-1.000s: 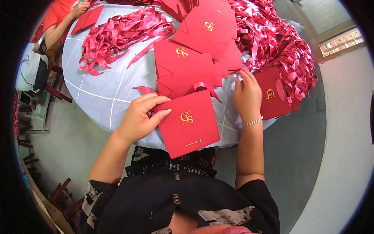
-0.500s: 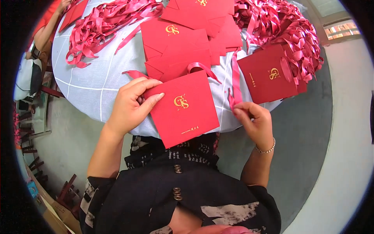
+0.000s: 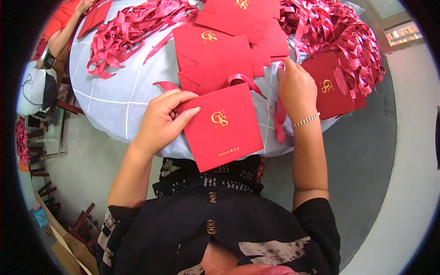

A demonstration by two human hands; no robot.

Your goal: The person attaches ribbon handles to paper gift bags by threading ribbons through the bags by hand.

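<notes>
My left hand [image 3: 167,117] grips a small flat red paper bag [image 3: 224,135] by its upper left edge, thumb on the front and fingers behind. The bag is tilted, with a gold emblem on its face, and overhangs the table's near edge. A short pink ribbon handle [image 3: 243,79] loops out above its top. To the right, my right hand [image 3: 298,89] is closed at the upper part of a loose pink ribbon [image 3: 279,121], which hangs down beside my wrist. The fingertips are partly hidden by the hand.
Flat red bags [image 3: 211,48] lie stacked beyond my hands on a cloth-covered round table [image 3: 105,87]. Pink ribbons [image 3: 133,32] are heaped at the far left, more ribbons [image 3: 339,36] at the far right. Finished-looking red bags [image 3: 323,103] sit at right. Another person's arm [image 3: 64,36] shows at upper left.
My right hand has moved up and away from me along the loose ribbon, from its lower part to its upper part. My left hand still holds the bag.
</notes>
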